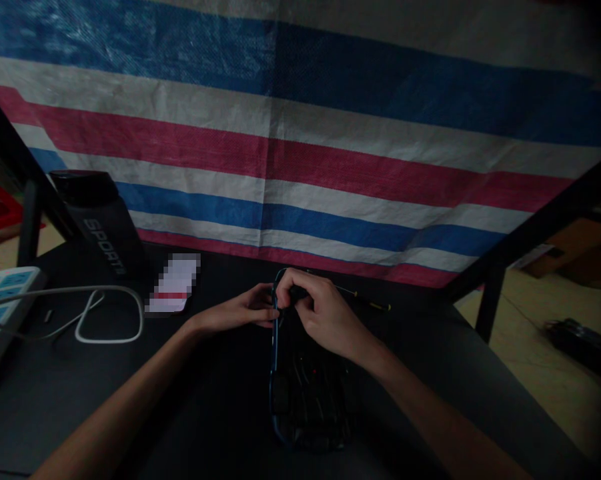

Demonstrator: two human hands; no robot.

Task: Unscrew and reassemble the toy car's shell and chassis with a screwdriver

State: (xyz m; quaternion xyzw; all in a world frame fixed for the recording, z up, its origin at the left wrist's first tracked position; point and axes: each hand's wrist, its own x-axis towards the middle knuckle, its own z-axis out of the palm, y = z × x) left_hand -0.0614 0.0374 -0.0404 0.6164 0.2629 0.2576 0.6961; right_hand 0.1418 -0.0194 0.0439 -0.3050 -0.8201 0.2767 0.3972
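A dark, oblong device with a blue edge point(307, 393) lies on the black table point(205, 413) in front of me. My left hand point(245, 311) pinches its blue rim at the far left corner. My right hand point(320, 310) is curled over the far end of the device, fingers bent and pressing on it. A thin screwdriver with a yellow and black handle point(367, 301) lies on the table just behind my right hand, untouched.
A black bottle marked SPORT point(103, 223) stands at the back left. A white cable loop point(107, 317) and a power strip point(3, 303) lie at the left. A small white card point(173, 290) rests beside the bottle. A striped tarp point(300, 147) hangs behind.
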